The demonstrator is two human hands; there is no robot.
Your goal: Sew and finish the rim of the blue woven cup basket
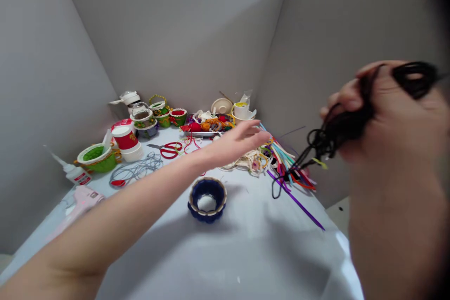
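Lying inside a woven basket mid-table, a round object; resting behind it leftward, scissors; fanning out behind it rightward, ribbons; crowding the far corner, more small baskets.

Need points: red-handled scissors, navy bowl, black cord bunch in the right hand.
Red-handled scissors [169, 150]: head view, on the handle loops.
Navy bowl [207, 186]: head view, on the inner wall.
Black cord bunch [351, 124]: head view, on the gathered strands.
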